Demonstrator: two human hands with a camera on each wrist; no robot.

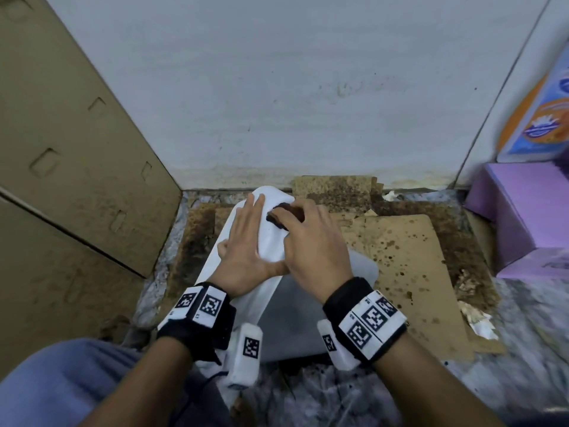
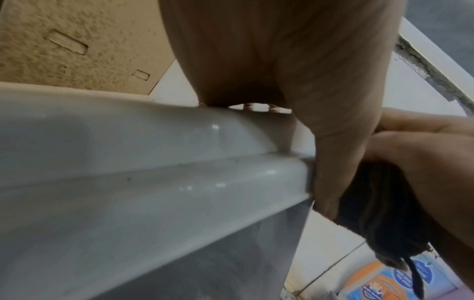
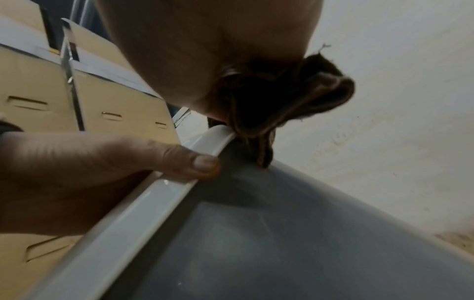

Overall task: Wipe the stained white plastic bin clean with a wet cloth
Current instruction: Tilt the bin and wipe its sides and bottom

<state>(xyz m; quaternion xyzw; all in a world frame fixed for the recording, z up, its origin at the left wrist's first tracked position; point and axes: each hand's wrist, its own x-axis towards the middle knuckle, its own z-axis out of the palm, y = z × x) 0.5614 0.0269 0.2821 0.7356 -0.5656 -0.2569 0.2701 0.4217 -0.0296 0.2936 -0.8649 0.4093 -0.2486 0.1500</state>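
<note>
While the left hand (image 1: 246, 241) lies flat with straight fingers on the white bin (image 1: 271, 238) — apparently to steady it — the right hand (image 1: 311, 241) clenches a dark cloth (image 1: 278, 217) at the bin's twelve-o'clock end, beside stained cardboard (image 1: 409, 260) toward three o'clock.

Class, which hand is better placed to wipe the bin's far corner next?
Right. The right hand already grips the dark cloth against the white bin near that corner; the left hand lies flat, steadying it.
</note>
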